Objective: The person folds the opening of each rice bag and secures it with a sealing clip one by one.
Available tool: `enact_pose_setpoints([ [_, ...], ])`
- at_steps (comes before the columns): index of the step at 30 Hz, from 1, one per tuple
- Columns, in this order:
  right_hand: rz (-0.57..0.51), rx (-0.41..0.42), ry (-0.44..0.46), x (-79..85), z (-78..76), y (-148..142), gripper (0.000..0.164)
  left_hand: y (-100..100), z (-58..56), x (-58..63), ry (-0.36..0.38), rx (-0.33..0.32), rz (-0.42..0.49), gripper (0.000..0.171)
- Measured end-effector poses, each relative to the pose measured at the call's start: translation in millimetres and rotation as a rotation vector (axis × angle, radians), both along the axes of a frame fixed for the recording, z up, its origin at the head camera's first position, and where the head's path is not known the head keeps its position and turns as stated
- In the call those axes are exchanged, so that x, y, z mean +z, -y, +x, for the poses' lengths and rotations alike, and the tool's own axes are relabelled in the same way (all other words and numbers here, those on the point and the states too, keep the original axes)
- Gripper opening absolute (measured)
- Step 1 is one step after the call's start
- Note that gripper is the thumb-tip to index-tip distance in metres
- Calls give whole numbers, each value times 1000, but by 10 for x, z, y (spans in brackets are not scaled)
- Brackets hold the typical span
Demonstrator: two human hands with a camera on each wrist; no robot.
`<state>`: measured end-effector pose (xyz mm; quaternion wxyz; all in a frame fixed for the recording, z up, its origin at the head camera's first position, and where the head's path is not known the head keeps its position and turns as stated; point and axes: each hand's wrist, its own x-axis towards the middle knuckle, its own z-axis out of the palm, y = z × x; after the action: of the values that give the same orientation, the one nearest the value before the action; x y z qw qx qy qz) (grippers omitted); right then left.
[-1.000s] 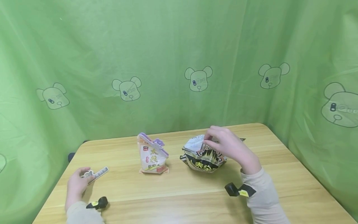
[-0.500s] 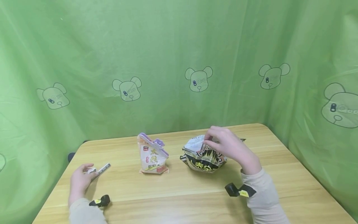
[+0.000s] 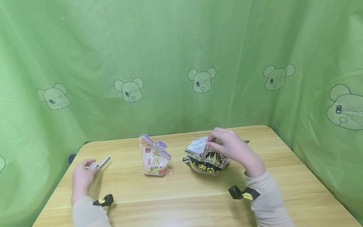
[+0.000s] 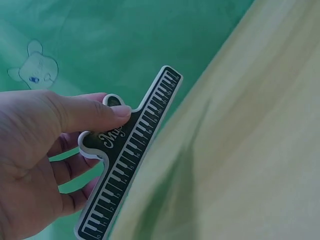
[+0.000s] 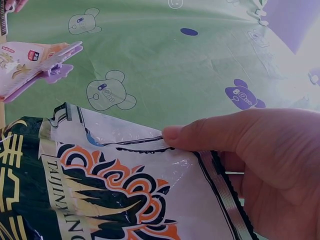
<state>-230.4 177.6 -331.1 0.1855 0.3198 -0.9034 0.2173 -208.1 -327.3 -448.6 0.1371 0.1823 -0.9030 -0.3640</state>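
My left hand (image 3: 82,177) holds a black-and-white clip with a piano-key print (image 4: 131,155) above the left part of the table. In the left wrist view the thumb presses on its lettered handle, with the fingers behind. My right hand (image 3: 231,148) pinches the top edge of a crinkled black, white and orange snack bag (image 3: 208,165), which stands on the table right of the middle. The right wrist view shows the thumb on the bag's folded edge (image 5: 145,142); the fingers are mostly hidden behind it.
Between the hands stands a pink-and-clear food bag (image 3: 154,160), its top closed by a purple clip (image 3: 156,145). A green curtain (image 3: 167,47) with bear-head prints hangs behind the wooden table (image 3: 170,201). Black cameras (image 3: 236,192) sit on both wrists.
My left hand has moved forward and slightly right with the clip, which has turned so its printed face shows less in the head view. The right hand and both bags stay put.
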Motion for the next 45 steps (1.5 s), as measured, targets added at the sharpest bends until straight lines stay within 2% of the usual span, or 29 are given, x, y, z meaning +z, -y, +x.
enact_pose_setpoints([
  [8,-7,-1,1,8,-5,-8,7,-139,-34,256,-100,4,-63,37],
  [12,-7,-2,4,11,0,-10,7,-186,-34,347,-136,-1,-80,36],
  [23,-6,-1,9,11,11,-9,7,-305,-25,504,-192,-7,-130,34],
  [32,1,-2,12,2,4,-3,7,-422,-20,634,-271,-21,-202,31],
  [45,2,-1,25,6,9,1,7,-594,66,824,-350,-44,-212,29],
])
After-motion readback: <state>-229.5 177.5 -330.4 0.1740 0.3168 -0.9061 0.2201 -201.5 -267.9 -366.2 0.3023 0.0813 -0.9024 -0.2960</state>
